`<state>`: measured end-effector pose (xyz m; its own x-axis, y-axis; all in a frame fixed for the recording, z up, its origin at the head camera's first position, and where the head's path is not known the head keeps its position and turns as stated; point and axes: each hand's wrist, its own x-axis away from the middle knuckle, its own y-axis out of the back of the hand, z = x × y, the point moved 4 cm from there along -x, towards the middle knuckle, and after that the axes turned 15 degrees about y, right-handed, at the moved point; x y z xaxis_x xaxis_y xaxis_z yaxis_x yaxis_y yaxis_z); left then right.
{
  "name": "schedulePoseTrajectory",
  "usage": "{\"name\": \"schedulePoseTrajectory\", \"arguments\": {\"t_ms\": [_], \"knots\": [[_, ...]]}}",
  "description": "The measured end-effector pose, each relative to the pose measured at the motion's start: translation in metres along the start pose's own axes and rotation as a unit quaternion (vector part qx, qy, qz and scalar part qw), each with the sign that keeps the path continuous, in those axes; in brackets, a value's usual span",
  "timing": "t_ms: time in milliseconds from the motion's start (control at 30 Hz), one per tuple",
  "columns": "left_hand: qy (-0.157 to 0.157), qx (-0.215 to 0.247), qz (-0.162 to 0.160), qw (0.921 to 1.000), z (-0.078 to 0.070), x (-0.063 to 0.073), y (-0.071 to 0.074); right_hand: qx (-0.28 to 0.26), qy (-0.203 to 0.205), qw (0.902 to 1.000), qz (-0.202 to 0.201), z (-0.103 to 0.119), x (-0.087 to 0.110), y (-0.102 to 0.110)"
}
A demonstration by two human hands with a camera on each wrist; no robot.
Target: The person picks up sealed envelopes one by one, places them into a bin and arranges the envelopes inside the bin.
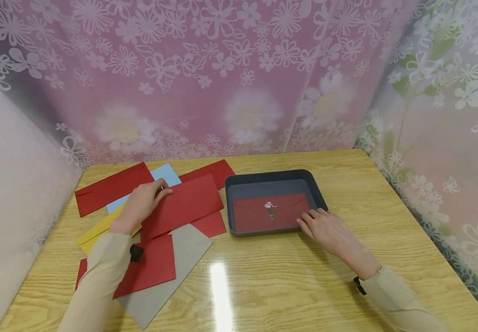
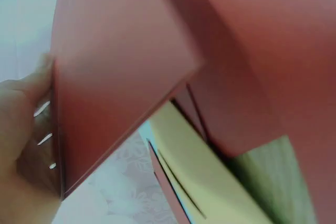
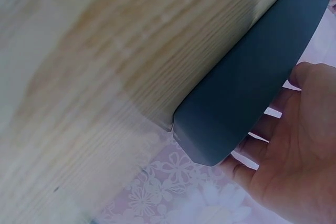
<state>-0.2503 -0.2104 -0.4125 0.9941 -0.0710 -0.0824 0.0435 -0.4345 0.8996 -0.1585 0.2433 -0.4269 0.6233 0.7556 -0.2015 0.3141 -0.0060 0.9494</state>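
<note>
My left hand (image 1: 141,205) pinches the upper edge of a red envelope (image 1: 189,198), which is tilted up over other envelopes. In the left wrist view this envelope (image 2: 115,77) fills much of the picture, the thumb at its edge. Near the front right corner of a dark grey tray (image 1: 268,179), my right hand (image 1: 330,228) grips the rim with its fingers reaching over it. The right wrist view shows the tray's outer wall (image 3: 236,77) beside that hand. Inside the tray lies a red envelope with a white flower print (image 1: 247,213).
Around my left hand lie a yellow envelope (image 1: 97,233), a light blue one (image 1: 167,173), a grey one (image 1: 189,246) and several red ones, such as the red envelope (image 1: 114,186) at the back left. All rest on a wooden table (image 1: 288,286). Flowered cloth (image 1: 205,92) hangs behind.
</note>
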Motion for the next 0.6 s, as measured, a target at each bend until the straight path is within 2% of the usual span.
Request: {"name": "schedulePoseTrajectory", "arguments": {"t_ms": [300, 467, 600], "knots": [[0.005, -0.019, -0.085, 0.9962, -0.016, 0.000, 0.026, 0.007, 0.009, 0.9999, -0.010, 0.001, -0.001, 0.004], [0.000, -0.017, -0.096, 0.9953, -0.036, -0.003, 0.034, 0.006, 0.008, 0.9999, -0.003, 0.001, 0.000, 0.004], [-0.013, -0.009, -0.091, 0.9957, -0.061, -0.004, 0.036, 0.007, 0.012, 0.9999, 0.002, 0.001, 0.000, 0.005]]}}
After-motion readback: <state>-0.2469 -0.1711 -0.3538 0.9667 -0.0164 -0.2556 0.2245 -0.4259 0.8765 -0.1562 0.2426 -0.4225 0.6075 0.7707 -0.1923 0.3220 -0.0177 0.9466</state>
